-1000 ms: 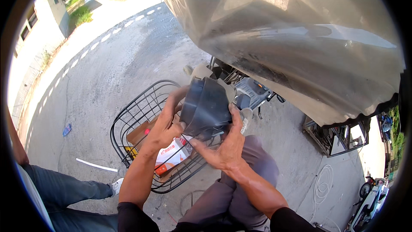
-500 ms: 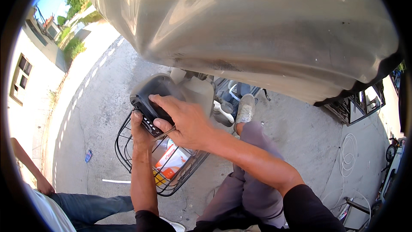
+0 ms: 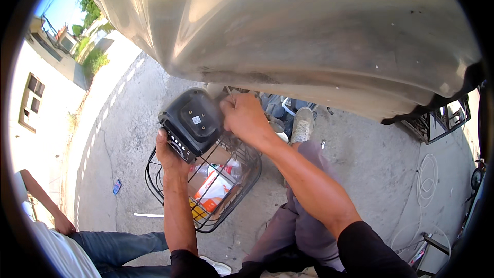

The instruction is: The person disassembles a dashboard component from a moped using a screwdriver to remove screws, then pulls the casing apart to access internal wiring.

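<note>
My left hand [image 3: 172, 150] grips the lower left edge of a black box-like device [image 3: 195, 118] with rounded corners. A row of buttons runs along the device's lower left side, and a small white label and several screw holes show on its upper face. My right hand [image 3: 247, 119] is closed at the device's right side. A thin, pale stick-like piece [image 3: 230, 94] sticks up from its fingers; its kind is unclear. Below the device sits a black wire basket [image 3: 256, 175] holding an orange-and-white package [image 3: 212, 191] and clear plastic.
A large translucent cover [image 3: 309, 36] hangs over the far side. Another person's arm [image 3: 45, 203] and jeans [image 3: 123, 247] are at the left. Coiled white tubing [image 3: 427, 180] lies on the concrete at the right, below a metal frame [image 3: 437, 123].
My right hand has left the button edge and moved to the device's far right side. The device's upper face now shows more fully.
</note>
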A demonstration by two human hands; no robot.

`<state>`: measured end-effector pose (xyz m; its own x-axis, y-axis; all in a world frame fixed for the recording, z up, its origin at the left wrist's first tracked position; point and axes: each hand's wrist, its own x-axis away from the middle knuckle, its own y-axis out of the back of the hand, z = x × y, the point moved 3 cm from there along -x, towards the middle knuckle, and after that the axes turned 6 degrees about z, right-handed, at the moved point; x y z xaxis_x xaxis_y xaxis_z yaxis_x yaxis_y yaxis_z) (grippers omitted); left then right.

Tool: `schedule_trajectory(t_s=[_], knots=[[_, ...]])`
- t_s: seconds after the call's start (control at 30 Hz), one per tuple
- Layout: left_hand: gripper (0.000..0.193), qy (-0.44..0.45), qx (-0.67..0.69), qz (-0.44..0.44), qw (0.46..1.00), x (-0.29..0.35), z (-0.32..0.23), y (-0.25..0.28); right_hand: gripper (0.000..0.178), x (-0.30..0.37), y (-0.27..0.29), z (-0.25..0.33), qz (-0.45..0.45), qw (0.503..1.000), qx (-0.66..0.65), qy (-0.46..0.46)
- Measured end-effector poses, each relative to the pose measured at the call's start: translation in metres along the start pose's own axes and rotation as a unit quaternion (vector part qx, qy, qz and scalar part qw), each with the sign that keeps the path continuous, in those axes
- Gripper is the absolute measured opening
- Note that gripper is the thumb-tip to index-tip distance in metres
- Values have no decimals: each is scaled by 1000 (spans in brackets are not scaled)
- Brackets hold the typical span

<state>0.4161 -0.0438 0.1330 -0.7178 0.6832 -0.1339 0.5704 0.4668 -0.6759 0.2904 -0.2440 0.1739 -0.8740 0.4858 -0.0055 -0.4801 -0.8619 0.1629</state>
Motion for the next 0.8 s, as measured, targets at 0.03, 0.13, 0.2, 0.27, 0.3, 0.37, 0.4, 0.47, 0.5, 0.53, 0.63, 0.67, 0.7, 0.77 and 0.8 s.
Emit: schedule_trajectory(t_s=[0.03,0.13,0.2,0.27,0.3,0.37,0.4,0.47,0.5,0.53,0.63,0.67,0.7,0.77,0.8], knots=[[75,1,1,-2,1000,-1,0,4,33,-3,0,-1,-5,1000,-7,-17],[74,-5,-18,38,999,0,0,4,31,-10,-7,-8,-53,998,-37,-28],[74,-14,-21,44,999,1,-1,1,30,-9,-10,-10,-84,994,-72,-29],[75,-26,-48,60,997,4,-2,0,27,-9,-12,-9,-100,987,-117,-34],[76,-34,-74,72,994,5,-1,3,25,-11,-13,-10,-90,980,-169,-48],[83,-28,-107,95,989,10,0,5,21,-14,-14,-12,-67,958,-267,-76],[84,-24,-104,101,989,11,1,4,19,-13,-14,-11,-71,956,-272,-81],[87,-21,-99,111,989,13,1,-1,15,-10,-12,-7,-75,952,-282,-90],[91,-15,-117,119,986,15,2,-6,15,-8,-10,-5,-73,954,-275,-89],[93,-5,-107,127,986,16,1,-11,15,-7,-8,-6,-72,952,-283,-89],[101,5,-108,129,986,16,-2,-18,17,-7,-6,-7,-67,951,-285,-98],[101,2,-103,140,985,16,0,-17,16,-6,-6,-7,-64,950,-290,-101],[100,-1,-99,151,984,16,2,-15,16,-4,-6,-7,-61,948,-295,-103],[96,-3,-121,172,978,15,2,-19,15,-4,-5,-11,-49,952,-285,-100],[93,-3,-148,181,972,14,0,-23,15,-4,-1,-12,-28,956,-272,-108]])
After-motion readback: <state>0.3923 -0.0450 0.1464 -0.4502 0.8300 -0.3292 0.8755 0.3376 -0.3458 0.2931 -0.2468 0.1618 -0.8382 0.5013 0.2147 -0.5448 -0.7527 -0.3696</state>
